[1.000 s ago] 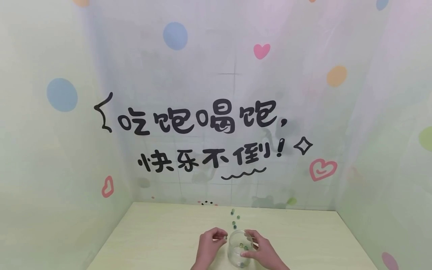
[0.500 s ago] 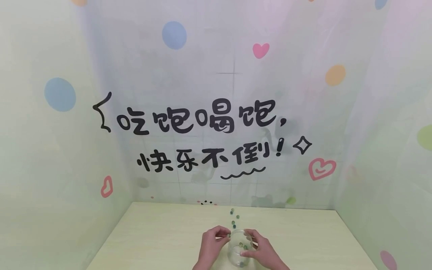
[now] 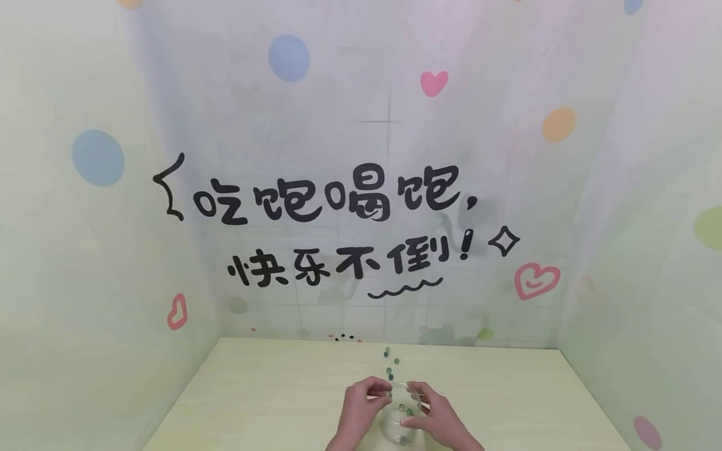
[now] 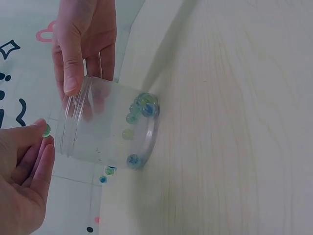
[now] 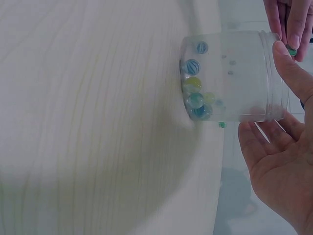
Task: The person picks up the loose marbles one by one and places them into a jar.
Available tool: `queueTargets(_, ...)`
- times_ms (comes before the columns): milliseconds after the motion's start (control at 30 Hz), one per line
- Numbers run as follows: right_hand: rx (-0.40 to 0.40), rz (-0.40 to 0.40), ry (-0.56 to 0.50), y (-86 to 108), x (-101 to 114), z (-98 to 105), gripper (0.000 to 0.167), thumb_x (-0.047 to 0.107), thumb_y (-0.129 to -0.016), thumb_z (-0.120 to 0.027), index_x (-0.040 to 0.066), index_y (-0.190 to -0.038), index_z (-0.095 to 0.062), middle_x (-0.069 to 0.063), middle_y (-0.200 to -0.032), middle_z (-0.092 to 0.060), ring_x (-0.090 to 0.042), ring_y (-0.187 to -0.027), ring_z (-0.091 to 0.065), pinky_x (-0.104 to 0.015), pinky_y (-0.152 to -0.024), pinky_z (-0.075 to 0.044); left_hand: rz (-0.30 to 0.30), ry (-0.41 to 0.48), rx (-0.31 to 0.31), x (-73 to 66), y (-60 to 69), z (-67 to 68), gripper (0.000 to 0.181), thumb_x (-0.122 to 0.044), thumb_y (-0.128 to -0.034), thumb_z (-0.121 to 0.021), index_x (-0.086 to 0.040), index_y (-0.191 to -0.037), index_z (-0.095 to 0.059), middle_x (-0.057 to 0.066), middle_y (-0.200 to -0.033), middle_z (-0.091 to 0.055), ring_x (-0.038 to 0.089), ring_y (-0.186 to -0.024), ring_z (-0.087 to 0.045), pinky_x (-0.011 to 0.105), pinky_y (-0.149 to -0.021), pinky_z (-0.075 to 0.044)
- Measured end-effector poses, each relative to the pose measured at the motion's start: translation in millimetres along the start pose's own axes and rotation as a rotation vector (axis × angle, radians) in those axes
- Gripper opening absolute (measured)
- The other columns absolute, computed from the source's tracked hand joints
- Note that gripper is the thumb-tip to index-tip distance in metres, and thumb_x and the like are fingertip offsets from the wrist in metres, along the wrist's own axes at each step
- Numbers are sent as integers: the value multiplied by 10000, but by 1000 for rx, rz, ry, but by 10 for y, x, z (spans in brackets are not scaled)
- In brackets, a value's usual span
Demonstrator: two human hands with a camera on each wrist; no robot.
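Observation:
A clear plastic jar (image 4: 105, 125) stands upright on the table with several blue, green and yellow marbles (image 5: 193, 85) at its bottom. My right hand (image 3: 437, 413) grips the jar near its rim, thumb on the near side and fingers round the far side. Between thumb and fingertips my left hand (image 3: 363, 407) pinches a green marble (image 4: 47, 130), held at the jar's mouth on the left side. The right wrist view shows the same left hand (image 5: 293, 22) beyond the rim, the pinched marble partly hidden by its fingers.
Several loose marbles (image 3: 388, 371) lie in a scattered line on the pale wooden table (image 3: 271, 388) behind the jar. A printed curtain wall (image 3: 316, 125) with black writing closes off the back, and similar panels stand at both sides.
My left hand has moved right and slightly up with the pinched marble, from beside the jar to its rim. My right hand keeps its hold on the jar.

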State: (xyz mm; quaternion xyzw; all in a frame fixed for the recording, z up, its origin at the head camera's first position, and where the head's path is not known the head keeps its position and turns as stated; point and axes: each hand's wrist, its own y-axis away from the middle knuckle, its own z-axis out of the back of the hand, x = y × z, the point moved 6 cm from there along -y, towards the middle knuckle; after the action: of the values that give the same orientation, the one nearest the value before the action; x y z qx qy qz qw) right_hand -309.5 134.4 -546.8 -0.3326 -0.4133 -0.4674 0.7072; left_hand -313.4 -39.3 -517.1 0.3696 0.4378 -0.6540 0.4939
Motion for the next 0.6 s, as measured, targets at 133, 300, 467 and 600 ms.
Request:
queueTargets(133,2,18,5,-8,32,-6,714,250,-845,-801,-53,-1393,-457,-325,-1390,-522,-517,-1296,-484,-586,-1004,-508,-6,8,-6,-2,-2,11,195,-46,-813,-784,-35,-997,-721,72,-960,-756,108,-845,-687,178,-749,-601)
queueTargets(300,10,4,10,-23,38,-2,727,269,-844,-801,-54,-1394,-454,-329,-1389,-520,-524,-1291,-485,-594,-1002,-506,-11,-3,-22,7,19,43,259,-117,-817,-801,-49,-1048,-704,72,-1024,-747,183,-938,-699,242,-797,-615)
queueTargets(467,33,-25,11,-24,20,7,731,306,-858,-785,-37,-1409,-447,-339,-1395,-504,-546,-1275,-487,-621,-970,-516,6,-35,14,38,58,42,362,-184,-821,-813,-52,-1127,-670,71,-1121,-719,279,-1053,-674,390,-877,-609)
queueTargets(600,53,-30,15,-15,32,17,743,318,-873,-769,-42,-1426,-427,-365,-1404,-478,-567,-1252,-495,-643,-945,-517,3,-47,56,68,77,40,407,-207,-824,-814,-71,-1172,-653,86,-1190,-695,338,-1121,-642,499,-921,-579)
